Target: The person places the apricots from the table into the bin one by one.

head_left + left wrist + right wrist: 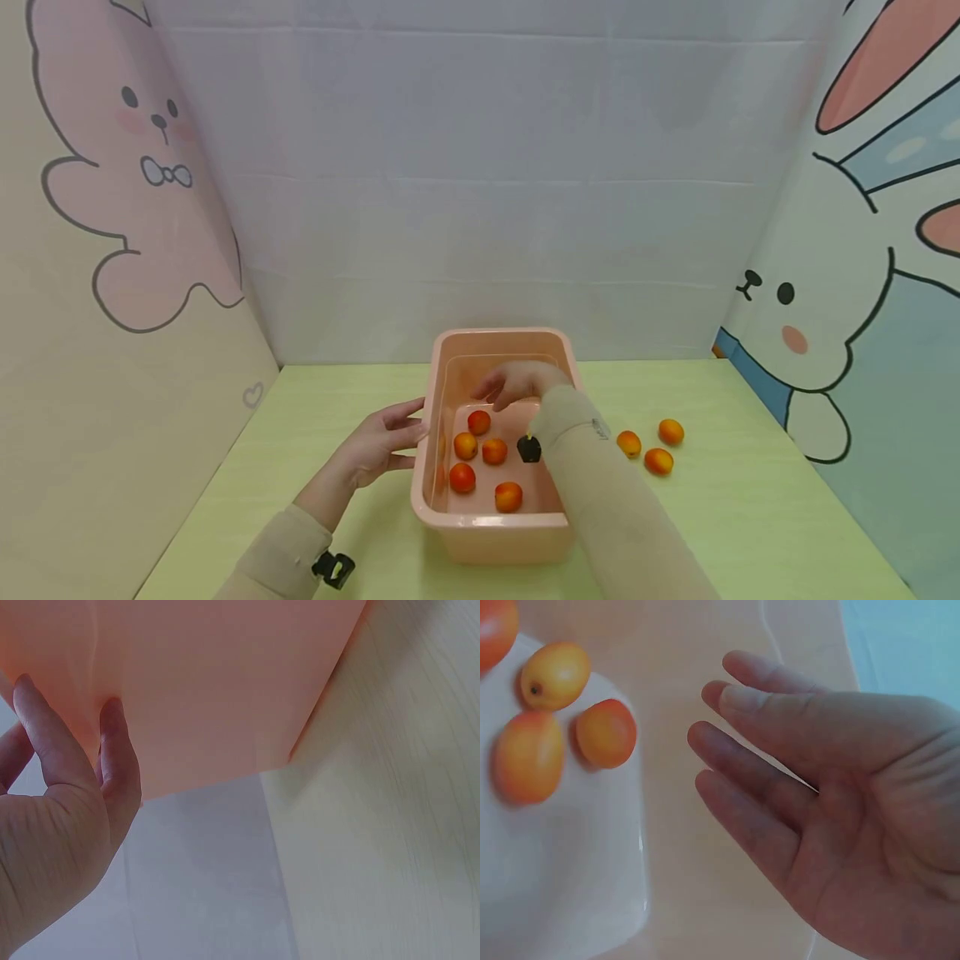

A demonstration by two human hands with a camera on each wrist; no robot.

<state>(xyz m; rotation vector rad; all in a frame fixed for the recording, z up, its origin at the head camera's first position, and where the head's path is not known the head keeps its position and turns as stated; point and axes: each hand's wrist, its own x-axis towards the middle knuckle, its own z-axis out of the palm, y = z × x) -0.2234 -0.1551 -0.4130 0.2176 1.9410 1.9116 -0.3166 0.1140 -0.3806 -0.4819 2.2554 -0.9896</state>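
A peach-coloured plastic bin (495,522) stands upright on the table. Several small oval orange-red fruits (508,497) lie loose on its floor. My left hand (375,443) touches the bin's left side with spread, nearly straight fingers; the left wrist view shows those fingertips (112,712) against the outer wall. Inside the bin, toward its far end, my right hand (516,383) hovers with relaxed fingers and nothing between them. In the right wrist view, the fruits (529,757) sit apart from that hand's fingertips (705,735).
Three more orange fruits (659,462) lie on the light green table (757,500), right of the bin, near my right sleeve (600,475). A pale cloth backdrop (480,192) closes off the back, and printed cartoon panels (817,333) flank the table.
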